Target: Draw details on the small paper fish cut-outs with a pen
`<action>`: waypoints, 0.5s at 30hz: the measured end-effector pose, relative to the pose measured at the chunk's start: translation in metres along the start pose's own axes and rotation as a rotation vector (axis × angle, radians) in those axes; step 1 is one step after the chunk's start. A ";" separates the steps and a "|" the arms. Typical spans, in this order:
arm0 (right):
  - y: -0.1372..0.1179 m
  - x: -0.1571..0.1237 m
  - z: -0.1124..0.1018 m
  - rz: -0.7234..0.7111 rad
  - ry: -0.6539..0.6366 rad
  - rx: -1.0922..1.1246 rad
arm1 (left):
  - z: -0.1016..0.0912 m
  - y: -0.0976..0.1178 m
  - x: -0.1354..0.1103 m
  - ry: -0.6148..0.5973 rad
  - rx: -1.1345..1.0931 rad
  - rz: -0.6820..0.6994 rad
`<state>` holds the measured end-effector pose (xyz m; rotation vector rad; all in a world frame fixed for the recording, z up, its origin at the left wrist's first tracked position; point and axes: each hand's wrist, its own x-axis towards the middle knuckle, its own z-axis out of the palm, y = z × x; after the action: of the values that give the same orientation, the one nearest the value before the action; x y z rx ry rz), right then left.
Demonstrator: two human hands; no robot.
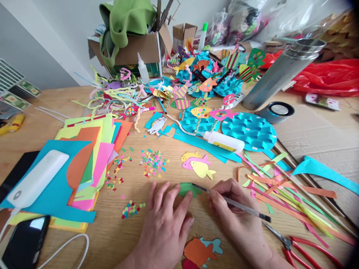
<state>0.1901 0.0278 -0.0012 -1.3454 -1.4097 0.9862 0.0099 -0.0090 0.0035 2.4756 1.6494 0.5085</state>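
A green paper fish [186,189] lies flat on the wooden table, partly covered by my fingers. My left hand [168,220] rests with fingers spread, its fingertips touching the fish's edge. My right hand [238,213] grips a slim pen [241,204], and the tip meets the fish's upper right edge. Just beyond are yellow and pink paper fish [200,167] with drawn eyes, overlapping one another. Nearer to me, orange and light blue paper fish [198,249] lie stacked between my wrists.
Paper confetti [153,163] and small dots [131,210] lie left of centre. Coloured sheets [81,149] carry a white power bank [39,177]. On the right are paper strips [288,190], red-handled pliers [288,244] and a metal flask [280,73]. A glue bottle [224,141] lies near blue discs [249,130].
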 end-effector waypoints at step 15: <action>0.001 0.000 0.000 0.012 -0.002 -0.003 | 0.000 0.000 0.000 -0.004 0.013 0.000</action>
<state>0.1906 0.0282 -0.0021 -1.3562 -1.4068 0.9938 0.0097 -0.0089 0.0038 2.4844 1.6559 0.4939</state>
